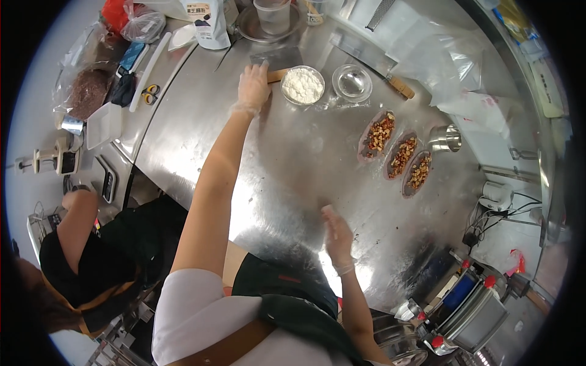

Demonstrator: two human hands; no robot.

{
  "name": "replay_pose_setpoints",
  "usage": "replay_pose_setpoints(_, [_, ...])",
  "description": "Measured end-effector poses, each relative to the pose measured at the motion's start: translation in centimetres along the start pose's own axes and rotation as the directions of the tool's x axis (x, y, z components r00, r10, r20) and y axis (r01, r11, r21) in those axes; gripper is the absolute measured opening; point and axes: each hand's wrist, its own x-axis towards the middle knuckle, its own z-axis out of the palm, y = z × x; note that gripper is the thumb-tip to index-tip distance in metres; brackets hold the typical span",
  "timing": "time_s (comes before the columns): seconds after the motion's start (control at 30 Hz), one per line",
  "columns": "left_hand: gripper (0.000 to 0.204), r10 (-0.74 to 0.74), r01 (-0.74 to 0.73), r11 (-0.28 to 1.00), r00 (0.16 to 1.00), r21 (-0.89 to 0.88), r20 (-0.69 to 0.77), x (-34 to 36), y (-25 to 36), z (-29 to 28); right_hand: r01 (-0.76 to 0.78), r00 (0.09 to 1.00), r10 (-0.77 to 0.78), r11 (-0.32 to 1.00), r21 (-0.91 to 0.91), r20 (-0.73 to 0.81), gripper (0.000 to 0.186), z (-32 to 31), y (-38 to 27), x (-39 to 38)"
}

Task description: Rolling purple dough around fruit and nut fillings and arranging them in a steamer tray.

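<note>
My left hand (252, 87), in a clear glove, reaches far across the steel table. Its fingers close around the left end of a dough scraper's wooden handle (276, 75); the grey blade (278, 58) lies beyond. Just right of it stands a metal bowl of white flour (303, 85). Held low over the near part of the table, my gloved right hand (337, 236) is empty, with its fingers stretched out and slightly blurred. Three oval pinkish-purple dough pieces topped with chopped nuts (401, 156) lie on the right, apart from both hands.
An empty clear bowl (352, 83), a wooden-handled knife (400, 87) and a metal cup (445, 138) stand around the dough. A dough-rolling machine (470, 305) is at lower right. On the left, another person (116, 250) works beside a scale (105, 178); scissors (150, 94) lie nearby.
</note>
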Motion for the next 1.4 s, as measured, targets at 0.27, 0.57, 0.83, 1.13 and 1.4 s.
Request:
replay_pose_setpoints(0.27, [0.053,0.138,-0.141,0.904,0.99,0.404,0.038,-1.7,-3.4,-1.5,-0.132,0.987,0.126,0.99,0.051,0.096,0.036,2.1,-0.3,-1.1])
replay_pose_setpoints(0.57, [0.059,-0.417,0.378,0.841,0.909,0.387,0.018,-25.5,-11.7,-13.4,-0.328,0.944,0.331,0.93,0.167,0.013,0.024,-2.3,1.5,-3.9])
replay_pose_setpoints(0.83, [0.072,-0.15,0.146,0.985,0.988,0.091,0.033,-29.8,10.0,-8.2,-0.179,0.983,0.174,0.979,0.097,0.058,0.022,-3.3,2.4,-7.2])
replay_pose_setpoints(1.13, [0.05,-0.201,0.211,0.966,0.976,-0.147,0.079,-33.8,21.1,-11.9,-0.089,0.995,0.091,0.995,-0.054,0.047,0.017,-7.1,4.7,-11.9])
replay_pose_setpoints(1.4, [0.06,-0.591,0.555,0.781,0.805,0.287,0.049,-35.5,6.1,-12.4,-0.128,0.992,0.128,0.992,-0.008,0.017,0.018,-8.5,6.3,-14.0])
